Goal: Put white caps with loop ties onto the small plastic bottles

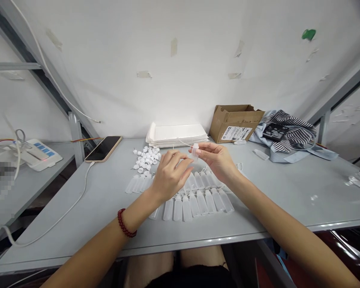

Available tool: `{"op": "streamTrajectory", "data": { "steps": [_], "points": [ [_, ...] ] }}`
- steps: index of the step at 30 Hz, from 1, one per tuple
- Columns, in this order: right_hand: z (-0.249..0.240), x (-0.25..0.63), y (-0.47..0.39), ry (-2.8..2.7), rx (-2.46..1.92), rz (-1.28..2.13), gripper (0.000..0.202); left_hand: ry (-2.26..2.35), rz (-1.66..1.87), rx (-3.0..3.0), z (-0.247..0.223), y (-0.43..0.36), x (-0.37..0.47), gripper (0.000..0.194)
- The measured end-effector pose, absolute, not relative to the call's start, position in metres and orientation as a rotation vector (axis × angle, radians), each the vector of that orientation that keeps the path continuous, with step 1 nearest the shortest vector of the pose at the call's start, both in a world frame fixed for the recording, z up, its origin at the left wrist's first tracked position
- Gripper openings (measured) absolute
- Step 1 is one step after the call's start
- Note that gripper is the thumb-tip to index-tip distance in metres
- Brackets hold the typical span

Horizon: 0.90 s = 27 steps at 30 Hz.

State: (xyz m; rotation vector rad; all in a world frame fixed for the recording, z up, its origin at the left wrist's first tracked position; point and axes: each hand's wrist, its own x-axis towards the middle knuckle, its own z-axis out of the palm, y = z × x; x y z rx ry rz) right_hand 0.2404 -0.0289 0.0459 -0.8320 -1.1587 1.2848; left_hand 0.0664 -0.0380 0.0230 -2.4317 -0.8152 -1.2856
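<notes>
My right hand [217, 158] is closed on a small translucent plastic dropper bottle [195, 152], held upright above the table with a white top on its neck. Beside it, my left hand [173, 174] has its fingers bent and its thumb a little apart, the fingertips close to the bottle's lower end. I cannot tell if they touch it. Below my hands lie several like bottles in rows, a front row [186, 208] and a back row [202, 181], partly hidden by my left hand. A pile of small white caps [145, 161] lies left of my left hand.
On the grey table [102, 224] are a phone [103, 149] with a white cable, a stack of white sheets or trays [177, 134], a cardboard box [235, 124] and a heap of cloth [288, 134]. One loose bottle [261, 154] lies to the right.
</notes>
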Motion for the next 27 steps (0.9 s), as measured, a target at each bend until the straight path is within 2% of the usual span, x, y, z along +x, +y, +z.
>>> {"op": "streamTrajectory", "data": {
  "steps": [7,16,22,27],
  "points": [
    [0.046,0.242,-0.029,-1.176,-0.796,1.322,0.016,-0.827,-1.341,-2.422,0.023,-0.038,0.067,0.014],
    [0.045,0.241,-0.03,-1.29,-0.801,1.445,0.016,-0.901,-1.364,-2.554,0.027,-0.035,0.067,0.05],
    [0.043,0.247,-0.026,-1.392,-0.866,1.457,0.015,-0.887,-1.348,-2.702,0.029,-0.032,0.067,0.046],
    [0.05,0.267,-0.017,-1.763,-1.066,1.336,0.02,-0.914,-1.302,-2.923,0.021,-0.014,0.071,0.045]
  ]
}}
